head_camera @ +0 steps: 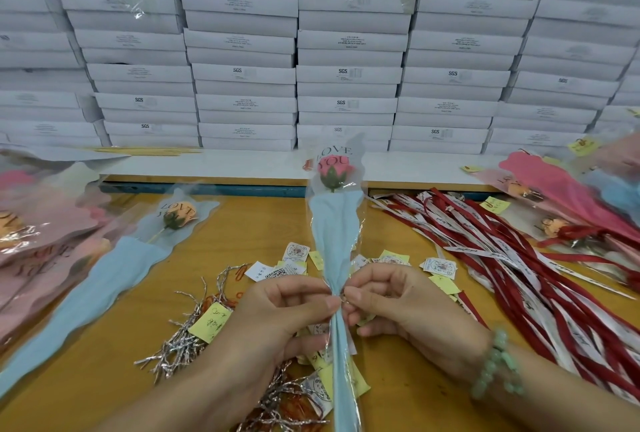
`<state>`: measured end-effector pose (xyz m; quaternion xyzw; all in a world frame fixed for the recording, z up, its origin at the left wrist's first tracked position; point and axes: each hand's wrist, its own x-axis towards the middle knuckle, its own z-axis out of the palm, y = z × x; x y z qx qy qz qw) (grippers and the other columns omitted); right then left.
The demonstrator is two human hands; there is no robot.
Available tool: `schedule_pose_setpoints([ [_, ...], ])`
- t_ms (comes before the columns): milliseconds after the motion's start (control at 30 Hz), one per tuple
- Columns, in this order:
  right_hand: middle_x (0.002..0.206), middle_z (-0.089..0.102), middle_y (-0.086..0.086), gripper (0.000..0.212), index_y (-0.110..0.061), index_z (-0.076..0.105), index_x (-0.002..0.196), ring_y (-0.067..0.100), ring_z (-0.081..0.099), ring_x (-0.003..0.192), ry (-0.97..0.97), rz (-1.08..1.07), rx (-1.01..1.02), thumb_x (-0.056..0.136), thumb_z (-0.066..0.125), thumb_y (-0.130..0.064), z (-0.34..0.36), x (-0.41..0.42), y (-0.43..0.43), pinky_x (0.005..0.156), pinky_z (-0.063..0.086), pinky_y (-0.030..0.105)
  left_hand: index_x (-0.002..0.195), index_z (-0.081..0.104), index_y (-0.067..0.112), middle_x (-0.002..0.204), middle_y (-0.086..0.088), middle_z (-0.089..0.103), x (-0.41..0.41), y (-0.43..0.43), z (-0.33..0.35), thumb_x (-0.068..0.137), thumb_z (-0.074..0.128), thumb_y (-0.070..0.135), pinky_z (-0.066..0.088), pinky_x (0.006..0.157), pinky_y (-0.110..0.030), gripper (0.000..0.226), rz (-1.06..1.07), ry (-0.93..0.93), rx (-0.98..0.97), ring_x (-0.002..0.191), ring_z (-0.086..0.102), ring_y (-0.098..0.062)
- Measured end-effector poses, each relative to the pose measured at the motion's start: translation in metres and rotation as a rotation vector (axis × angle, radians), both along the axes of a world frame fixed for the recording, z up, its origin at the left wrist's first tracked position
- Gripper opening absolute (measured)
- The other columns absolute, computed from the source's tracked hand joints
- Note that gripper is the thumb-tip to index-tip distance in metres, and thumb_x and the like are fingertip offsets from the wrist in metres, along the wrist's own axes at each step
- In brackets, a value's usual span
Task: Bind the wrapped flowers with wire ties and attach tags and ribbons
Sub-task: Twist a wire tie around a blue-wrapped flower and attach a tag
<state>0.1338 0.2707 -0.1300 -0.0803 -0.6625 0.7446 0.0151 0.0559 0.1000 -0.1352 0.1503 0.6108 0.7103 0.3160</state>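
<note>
Both hands (277,314) (408,310), fingers (323,303) tight on wrapped rose (334,231); yellow table (242,224), stacked white boxes (346,40).

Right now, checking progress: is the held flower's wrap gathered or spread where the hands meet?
Gathered: left hand and right hand pinch the wrap into a narrow neck.

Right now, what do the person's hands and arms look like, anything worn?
The left hand and right hand are bare, without gloves. No sleeves are in view on either arm. The right wrist carries a bracelet of round pale green beads; the left wrist is bare.
</note>
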Motion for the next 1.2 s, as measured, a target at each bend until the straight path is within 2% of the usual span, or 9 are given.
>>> schedule_pose_setpoints([
  [200,0.078,0.07,0.012,0.028,-0.001,0.068,0.096,0.014,0.067,0.067,-0.081,-0.008,-0.105,0.072,0.073,-0.015,0.002,-0.001,-0.002,0.06,0.057,0.022,0.092,0.074,0.004,0.087,-0.019,0.074,0.0,0.0,0.001,0.049,0.084,0.016,0.055,0.05,-0.025,0.045,0.018,0.036,-0.017,0.073,0.073,-0.021],
  [433,0.084,0.075,0.011,0.007,-0.006,0.072,0.089,0.02,0.074,0.08,0.154,-0.069,0.353,0.082,0.072,-0.008,0.006,0.004,-0.009,0.065,0.059,0.026,0.077,0.079,0.017,0.085,-0.015,0.076,-0.004,-0.001,0.003,0.053,0.081,0.016,0.054,0.049,-0.021,0.024,0.066,0.021,0.018,0.071,0.074,-0.019],
  [533,0.081,0.076,0.006,0.005,-0.009,0.075,0.087,0.015,0.073,0.077,0.192,-0.118,0.535,0.083,0.072,-0.007,0.005,0.005,-0.011,0.071,0.06,0.037,0.077,0.079,0.016,0.083,-0.013,0.076,-0.003,-0.001,0.004,0.052,0.082,0.017,0.054,0.05,-0.02,0.026,0.049,0.017,0.014,0.068,0.073,-0.016],
  [733,0.076,0.065,-0.009,0.007,-0.016,0.075,0.081,0.007,0.061,0.074,0.246,-0.173,0.758,0.086,0.07,-0.015,0.005,0.006,-0.012,0.063,0.057,0.038,0.078,0.079,0.015,0.08,-0.013,0.075,-0.001,0.0,0.003,0.049,0.084,0.017,0.054,0.051,-0.021,0.03,0.056,0.007,0.016,0.065,0.071,-0.014],
  [867,0.077,0.064,0.003,0.012,-0.005,0.069,0.085,0.012,0.063,0.072,0.117,-0.086,0.477,0.092,0.062,-0.011,0.005,0.005,-0.011,0.053,0.055,0.033,0.078,0.078,0.015,0.083,-0.013,0.075,-0.001,0.0,0.003,0.051,0.085,0.015,0.054,0.05,-0.021,0.028,0.065,0.012,0.018,0.066,0.072,-0.015],
  [967,0.071,0.06,0.004,0.011,-0.004,0.065,0.088,0.008,0.056,0.061,-0.087,0.005,0.052,0.094,0.058,-0.009,0.005,0.003,-0.01,0.047,0.044,0.019,0.079,0.078,0.015,0.083,-0.012,0.075,0.001,0.0,0.004,0.052,0.084,0.015,0.054,0.051,-0.021,0.027,0.05,0.012,0.037,0.068,0.072,-0.015],
  [1067,0.067,0.056,0.002,0.01,-0.004,0.064,0.09,0.005,0.051,0.052,-0.266,0.064,-0.405,0.081,0.065,-0.01,0.009,0.001,-0.01,0.042,0.042,0.015,0.079,0.079,0.017,0.083,-0.01,0.076,0.003,0.0,0.005,0.047,0.086,0.019,0.054,0.052,-0.021,0.034,0.037,0.015,0.054,0.07,0.073,-0.014],
  [1133,0.066,0.054,0.001,0.015,-0.004,0.063,0.09,0.004,0.051,0.05,-0.295,0.071,-0.523,0.077,0.068,-0.009,0.011,0.001,-0.01,0.042,0.046,0.015,0.079,0.079,0.016,0.082,-0.01,0.075,0.003,0.001,0.004,0.045,0.086,0.02,0.053,0.051,-0.021,0.035,0.039,0.009,0.059,0.07,0.073,-0.014],
  [1200,0.065,0.056,0.002,0.013,-0.004,0.063,0.095,0.005,0.052,0.05,-0.259,0.042,-0.474,0.083,0.064,-0.007,0.01,0.002,-0.01,0.045,0.049,0.017,0.078,0.079,0.015,0.082,-0.01,0.075,0.002,0.001,0.004,0.046,0.085,0.018,0.053,0.051,-0.021,0.032,0.045,-0.001,0.063,0.069,0.073,-0.014],
])
